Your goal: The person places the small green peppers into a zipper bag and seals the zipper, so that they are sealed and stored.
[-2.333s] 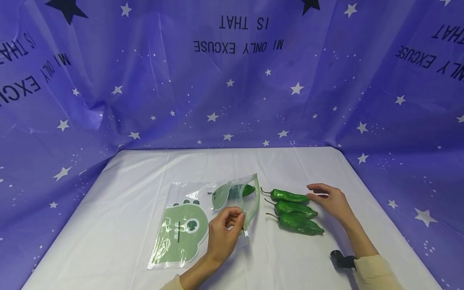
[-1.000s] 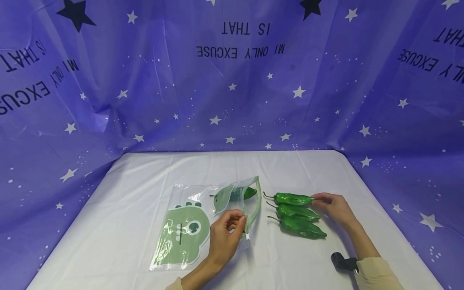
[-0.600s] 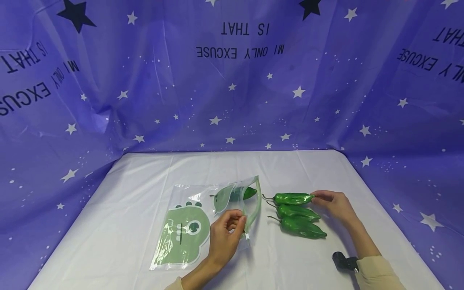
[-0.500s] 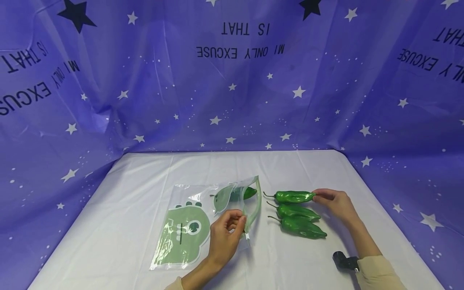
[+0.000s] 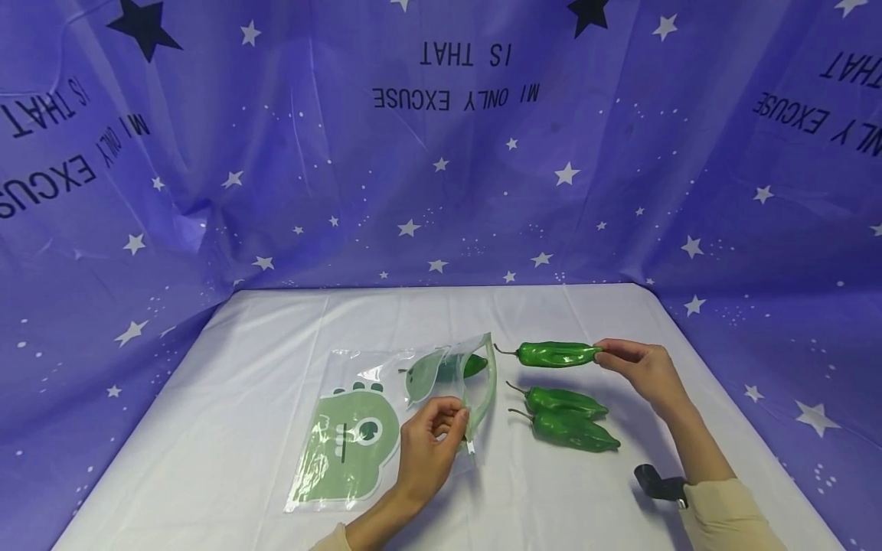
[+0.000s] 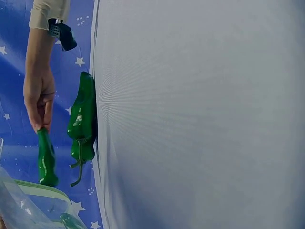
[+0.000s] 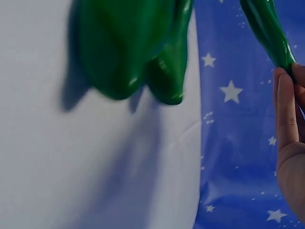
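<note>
My right hand [image 5: 646,373] pinches a glossy green pepper [image 5: 556,354] by its pointed tip. The pepper is raised off the table, its thin stem pointing left toward the bag's mouth; the right wrist view also shows this pepper [image 7: 269,33] between thumb and fingers. With my left hand [image 5: 430,444] I pinch the green zip edge of a clear plastic bag [image 5: 386,360] printed with a green cartoon monster. The bag lies flat on its left side and its mouth gapes to the right. Inside it is another green pepper [image 5: 474,366], partly hidden behind the print.
Two more green peppers, a rear one [image 5: 565,402] and a front one [image 5: 573,431], lie side by side on the white-covered table [image 5: 551,505]. A black wrist camera [image 5: 658,484] sits at the right sleeve. Purple star-printed cloth [image 5: 441,191] surrounds the table.
My right hand has reached the rearmost pepper, taken its tip and lifted it up and away from the other two. My left hand keeps its hold on the bag's edge.
</note>
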A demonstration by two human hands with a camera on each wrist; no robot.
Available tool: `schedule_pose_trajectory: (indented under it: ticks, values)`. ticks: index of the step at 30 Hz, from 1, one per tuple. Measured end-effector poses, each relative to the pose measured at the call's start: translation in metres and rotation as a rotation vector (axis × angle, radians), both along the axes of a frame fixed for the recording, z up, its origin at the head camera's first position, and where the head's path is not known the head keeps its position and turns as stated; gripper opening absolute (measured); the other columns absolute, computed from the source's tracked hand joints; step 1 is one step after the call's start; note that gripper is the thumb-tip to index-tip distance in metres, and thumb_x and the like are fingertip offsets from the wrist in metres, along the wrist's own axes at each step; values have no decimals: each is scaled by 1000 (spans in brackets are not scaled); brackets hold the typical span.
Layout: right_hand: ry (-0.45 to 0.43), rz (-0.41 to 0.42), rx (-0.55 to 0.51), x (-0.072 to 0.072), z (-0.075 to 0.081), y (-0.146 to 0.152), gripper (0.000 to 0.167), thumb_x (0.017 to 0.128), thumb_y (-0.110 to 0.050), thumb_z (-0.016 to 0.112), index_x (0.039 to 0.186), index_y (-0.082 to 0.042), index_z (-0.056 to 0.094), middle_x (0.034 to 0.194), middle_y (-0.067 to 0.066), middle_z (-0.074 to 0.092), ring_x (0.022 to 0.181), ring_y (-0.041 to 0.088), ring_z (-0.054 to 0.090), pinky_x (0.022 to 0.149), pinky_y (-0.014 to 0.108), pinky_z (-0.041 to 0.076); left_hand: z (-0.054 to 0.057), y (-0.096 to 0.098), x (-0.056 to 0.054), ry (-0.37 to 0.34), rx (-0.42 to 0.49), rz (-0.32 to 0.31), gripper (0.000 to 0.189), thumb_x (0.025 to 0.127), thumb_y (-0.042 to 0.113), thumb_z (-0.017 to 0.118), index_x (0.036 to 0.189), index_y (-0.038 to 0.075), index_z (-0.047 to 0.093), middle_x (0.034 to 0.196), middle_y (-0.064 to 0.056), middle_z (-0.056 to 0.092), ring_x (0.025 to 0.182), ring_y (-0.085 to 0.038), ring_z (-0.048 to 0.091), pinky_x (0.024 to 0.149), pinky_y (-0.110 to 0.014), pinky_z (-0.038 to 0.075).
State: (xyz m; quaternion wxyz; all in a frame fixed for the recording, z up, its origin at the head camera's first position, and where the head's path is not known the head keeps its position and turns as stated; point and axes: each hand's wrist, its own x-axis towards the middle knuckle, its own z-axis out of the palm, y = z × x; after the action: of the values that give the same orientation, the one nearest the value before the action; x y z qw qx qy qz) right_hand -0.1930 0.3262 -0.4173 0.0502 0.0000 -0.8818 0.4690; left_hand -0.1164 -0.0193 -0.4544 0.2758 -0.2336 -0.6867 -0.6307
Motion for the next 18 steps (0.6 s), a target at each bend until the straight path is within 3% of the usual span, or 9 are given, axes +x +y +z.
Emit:
schedule_pose_trajectory:
  ticks: [3,7,14,18]
  values:
    - [7,17,3,1,5,-7,46,82,-45,72,112,-11,69,103,-1,70,94,3,61,83,26,45,-5,0,-2,-40,5,5,11,85,-4,67,94,1,62,78,-8,65,64,-13,62,54,-21,53]
    - [42,62,-11,3,9,-18,38,82,-37,73,108,-10,71,100,4,71,92,8,64,78,22,50,-4,1,-1,-84,7,19,10,86,-1,67,94,2,62,79,-6,65,65,-12,62,55,-20,53]
    - [99,107,35,1,11,-34,30,82,-33,75,103,-12,73,96,4,71,88,9,66,73,21,51,21,2,8,9,-13,41,13,81,-14,65,90,-7,59,75,-16,62,60,-23,61,52,-24,53]
    - [112,130,54,-2,11,-43,28,82,-34,75,100,-13,73,93,1,72,85,11,66,72,23,52,28,2,10,11,-18,36,13,80,-15,65,89,-7,59,74,-16,62,59,-24,61,51,-25,53]
